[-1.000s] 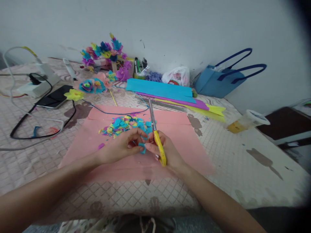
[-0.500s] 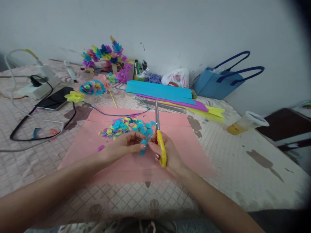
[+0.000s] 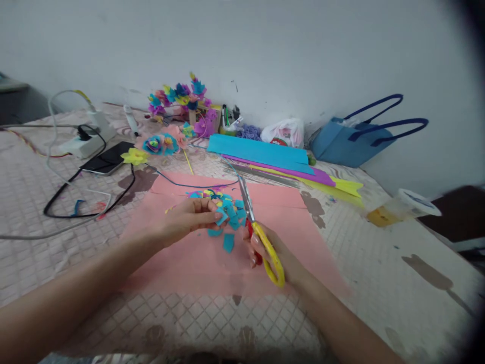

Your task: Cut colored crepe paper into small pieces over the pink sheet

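My left hand [image 3: 195, 218] pinches a small blue paper piece [image 3: 222, 216] between thumb and fingers. In my right hand [image 3: 265, 247] is a pair of scissors [image 3: 267, 248] with one yellow and one red handle, its metal blades pointing up and away. Past my left hand lies a heap of small paper scraps [image 3: 232, 210] in blue, yellow and purple. A loose blue scrap [image 3: 228, 242] rests in front of the heap. All this is on a pink paper sheet [image 3: 182, 273], partly covered by my hands and forearms.
Blue, purple and yellow paper strips [image 3: 261, 153] lie behind the sheet. Paper flowers [image 3: 161, 144], a phone [image 3: 108, 157] and a power strip with cables [image 3: 87, 144] are at left. A blue bag [image 3: 341, 141] and a plastic tub [image 3: 401, 207] stand at right.
My hands have moved apart, the right one going right and nearer me with the scissors. The loose blue scrap now shows on the sheet between them. The whole view has shifted slightly.
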### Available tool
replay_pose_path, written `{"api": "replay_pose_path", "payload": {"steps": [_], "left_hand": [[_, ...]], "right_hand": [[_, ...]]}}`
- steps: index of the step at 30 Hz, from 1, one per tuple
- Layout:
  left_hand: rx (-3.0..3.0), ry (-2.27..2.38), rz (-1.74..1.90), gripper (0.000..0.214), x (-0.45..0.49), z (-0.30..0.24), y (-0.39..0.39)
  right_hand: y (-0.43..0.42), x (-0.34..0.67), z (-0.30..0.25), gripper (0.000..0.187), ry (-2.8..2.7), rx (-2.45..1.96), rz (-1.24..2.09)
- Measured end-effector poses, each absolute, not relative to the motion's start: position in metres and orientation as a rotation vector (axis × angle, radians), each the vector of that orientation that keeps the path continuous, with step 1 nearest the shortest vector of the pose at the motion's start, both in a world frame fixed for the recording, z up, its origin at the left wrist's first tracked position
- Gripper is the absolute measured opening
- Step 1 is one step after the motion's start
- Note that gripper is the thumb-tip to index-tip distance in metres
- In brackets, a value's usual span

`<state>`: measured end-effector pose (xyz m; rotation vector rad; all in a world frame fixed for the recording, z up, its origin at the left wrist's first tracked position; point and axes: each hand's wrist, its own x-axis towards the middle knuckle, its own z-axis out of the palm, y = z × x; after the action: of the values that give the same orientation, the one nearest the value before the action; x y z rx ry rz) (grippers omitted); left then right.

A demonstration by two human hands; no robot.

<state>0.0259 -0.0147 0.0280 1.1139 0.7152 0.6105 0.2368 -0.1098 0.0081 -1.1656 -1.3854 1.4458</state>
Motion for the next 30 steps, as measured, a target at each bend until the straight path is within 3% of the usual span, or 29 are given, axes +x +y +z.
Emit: {"api": "replay_pose_path", "payload": {"steps": [13, 30], "left_hand": [[1.102, 0.627, 0.649, 0.027, 0.010, 0.041, 0.001], [1.106, 0.669, 0.639, 0.024, 0.008, 0.044, 0.000]], "right_hand": [[-0.111, 0.232, 0.022, 0.042, -1.631, -1.340, 1.372], [-0.111, 0.233, 0.021, 0.014, -1.702, -1.433, 1.303]]}}
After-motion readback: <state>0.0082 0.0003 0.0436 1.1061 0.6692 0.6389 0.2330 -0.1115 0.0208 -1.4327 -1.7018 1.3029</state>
